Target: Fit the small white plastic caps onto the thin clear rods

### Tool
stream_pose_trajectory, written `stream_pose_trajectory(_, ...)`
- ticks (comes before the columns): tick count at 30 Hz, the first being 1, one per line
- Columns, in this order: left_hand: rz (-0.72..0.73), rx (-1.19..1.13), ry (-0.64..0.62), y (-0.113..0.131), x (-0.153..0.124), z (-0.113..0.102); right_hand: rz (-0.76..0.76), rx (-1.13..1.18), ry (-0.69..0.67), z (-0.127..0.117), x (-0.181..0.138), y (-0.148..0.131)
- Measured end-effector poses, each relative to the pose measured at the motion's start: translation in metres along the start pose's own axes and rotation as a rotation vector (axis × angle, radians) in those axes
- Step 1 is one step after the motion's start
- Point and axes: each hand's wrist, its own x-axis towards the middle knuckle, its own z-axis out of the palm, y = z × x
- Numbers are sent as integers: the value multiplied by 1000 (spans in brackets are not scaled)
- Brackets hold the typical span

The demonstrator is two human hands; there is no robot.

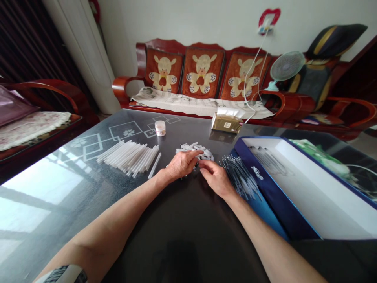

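Single head-worn camera, looking forward and down across near tabletop (165, 236), toward sofa (120, 83) farther off.

We see white tubes (129, 158), small white pieces (207, 153) and dark thin rods (240, 176) against a dark grey tabletop (176, 220) — patterned with pale squares and flowers. The box (273, 196) is deep blue outside, white inside; rust-brown cushions (202, 72) bear cream animals — spotted paws included.

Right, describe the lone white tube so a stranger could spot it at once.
On the dark table, find the heap of white tubes left of the left hand. The lone tube lies between heap and hand; unlike its piled neighbours, dark table separates it from the rest.
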Motion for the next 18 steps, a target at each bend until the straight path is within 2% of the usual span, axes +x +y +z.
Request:
stream_pose_trajectory(4,-72,55,7,-1,1,3,-336,-349,-184,4,-7,-5)
stream_pose_trajectory(7,-115,58,11,0,1,5,-405,-464,-247,6,-10,-4)
stream_pose_trajectory(10,-134,44,24,0,0,5,-395,-479,-217,7,-11,-2)
stream_pose_trajectory(13,-140,35,28,-1,1,5,-287,-352,-70,7,-8,0)
stream_pose_trajectory(18,-118,23,1,1,1,2,182,207,117,8,2,6)
